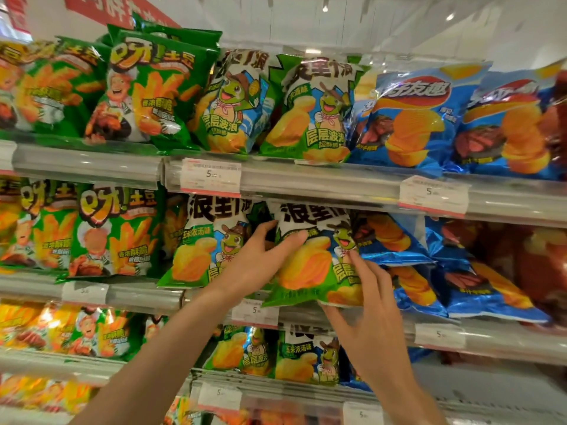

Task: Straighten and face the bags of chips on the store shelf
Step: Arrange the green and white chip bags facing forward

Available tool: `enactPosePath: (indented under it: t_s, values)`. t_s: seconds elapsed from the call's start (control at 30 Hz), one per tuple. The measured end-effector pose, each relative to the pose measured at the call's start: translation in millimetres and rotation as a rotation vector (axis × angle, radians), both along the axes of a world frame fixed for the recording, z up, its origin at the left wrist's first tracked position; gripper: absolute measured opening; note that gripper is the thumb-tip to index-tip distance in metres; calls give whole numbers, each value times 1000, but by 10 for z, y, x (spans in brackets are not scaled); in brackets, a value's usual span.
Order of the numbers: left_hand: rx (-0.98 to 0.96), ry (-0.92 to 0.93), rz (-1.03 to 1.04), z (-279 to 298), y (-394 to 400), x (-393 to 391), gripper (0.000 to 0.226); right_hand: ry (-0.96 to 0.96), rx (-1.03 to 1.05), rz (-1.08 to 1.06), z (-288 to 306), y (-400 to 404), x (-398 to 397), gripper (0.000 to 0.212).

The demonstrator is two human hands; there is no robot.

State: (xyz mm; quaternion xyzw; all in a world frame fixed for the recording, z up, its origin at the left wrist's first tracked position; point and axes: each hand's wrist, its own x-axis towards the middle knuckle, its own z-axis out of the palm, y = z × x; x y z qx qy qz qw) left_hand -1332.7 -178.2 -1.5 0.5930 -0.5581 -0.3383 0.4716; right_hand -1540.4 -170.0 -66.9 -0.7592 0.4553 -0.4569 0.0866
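Hands (260, 265) cupping green chip bag (313, 265)

Ahead of you, white price tags sit in the clear rails along the shelf edges: one tag (210, 178) with a red lower band reads 5 below the top row, and a second tag (433, 196) hangs further right on the same rail. Lower down you can see another tag (254, 312) marked 5. Above the shelving, a red banner (116, 10) with pale characters hangs at upper left, and small ceiling lights (325, 8) glint overhead.
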Motion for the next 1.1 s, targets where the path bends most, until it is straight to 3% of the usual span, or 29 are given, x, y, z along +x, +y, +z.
enactPosePath:
  t_s: [0.1,0.17,0.27,0.4,0.67,0.8,0.9,1.0,1.1]
  values:
    - [-9,67,23,-61,-3,-70,83,100,215,124,88,132,-103,101]
    - [-43,85,17,-97,36,-109,77,27,347,146,185,191,-157,101]
    - [-84,155,-16,-156,102,-144,77,-192,413,73,298,158,-173,91]
    - [-133,117,-24,-232,219,-113,82,-310,501,73,390,57,-75,79]
    - [-141,159,77,-214,533,230,59,-367,672,217,211,53,393,105]
    - [-154,190,183,-178,610,525,74,-345,685,318,240,68,701,102]
    - [-188,198,244,-176,649,697,64,-303,674,343,409,91,823,75]
    - [-199,196,272,-172,652,813,63,-197,498,181,573,-29,799,55]
    - [-203,161,278,-179,649,874,65,19,266,-21,645,-398,794,52]
